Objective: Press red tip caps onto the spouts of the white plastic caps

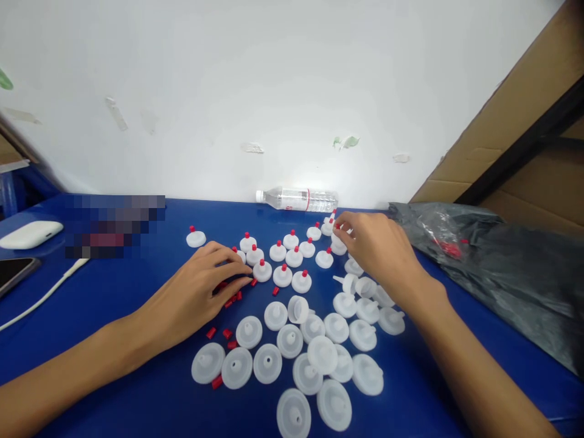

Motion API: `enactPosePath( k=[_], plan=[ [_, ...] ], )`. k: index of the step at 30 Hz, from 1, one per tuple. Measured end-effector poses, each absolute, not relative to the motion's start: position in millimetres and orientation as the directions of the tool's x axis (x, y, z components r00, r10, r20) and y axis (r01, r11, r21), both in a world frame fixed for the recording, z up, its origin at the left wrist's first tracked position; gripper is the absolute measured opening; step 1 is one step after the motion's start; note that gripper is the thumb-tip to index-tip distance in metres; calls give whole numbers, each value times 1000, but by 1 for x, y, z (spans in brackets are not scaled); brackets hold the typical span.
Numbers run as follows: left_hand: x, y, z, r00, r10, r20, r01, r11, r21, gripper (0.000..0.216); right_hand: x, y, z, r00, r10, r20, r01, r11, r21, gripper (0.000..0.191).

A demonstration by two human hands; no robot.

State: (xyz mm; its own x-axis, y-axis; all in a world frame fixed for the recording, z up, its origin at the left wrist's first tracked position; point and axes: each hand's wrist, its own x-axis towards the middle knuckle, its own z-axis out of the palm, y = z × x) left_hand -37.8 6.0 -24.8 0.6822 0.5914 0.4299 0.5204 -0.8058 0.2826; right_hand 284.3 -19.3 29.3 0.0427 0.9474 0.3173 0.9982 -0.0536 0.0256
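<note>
My left hand is low over the blue table on the left. Its thumb and index finger are slightly apart, with a small red cap just beyond their tips. More red caps lie partly hidden under this hand. At the back right, the thumb and fingers of my right hand pinch the red tip of a white nozzle lid; the fingers partly cover it. White nozzle lids with red caps stand upright between the hands. Nearer me lie several uncapped, translucent white nozzle lids, some overlapping.
A clear plastic bottle lies along the white wall. Dark plastic sheeting with a clear bag of red pieces covers the right side. On the left are a white case, a phone and a white cable.
</note>
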Motion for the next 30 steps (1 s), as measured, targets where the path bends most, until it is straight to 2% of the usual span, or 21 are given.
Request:
enactPosePath(
  k=[10, 17, 30],
  plan=[
    [-36, 6, -25, 688, 581, 434, 504, -814, 291, 29, 278, -18, 27, -20, 944, 328, 998, 37, -44, 21],
    [-36, 6, -26, 691, 584, 426, 504, -811, 295, 30, 276, -19, 32, -5, 941, 339, 997, 33, -76, 20],
    [-38, 6, -27, 709, 578, 403, 500, -816, 289, 32, 272, -19, 28, -4, 952, 306, 999, 15, -32, 20]
  ],
)
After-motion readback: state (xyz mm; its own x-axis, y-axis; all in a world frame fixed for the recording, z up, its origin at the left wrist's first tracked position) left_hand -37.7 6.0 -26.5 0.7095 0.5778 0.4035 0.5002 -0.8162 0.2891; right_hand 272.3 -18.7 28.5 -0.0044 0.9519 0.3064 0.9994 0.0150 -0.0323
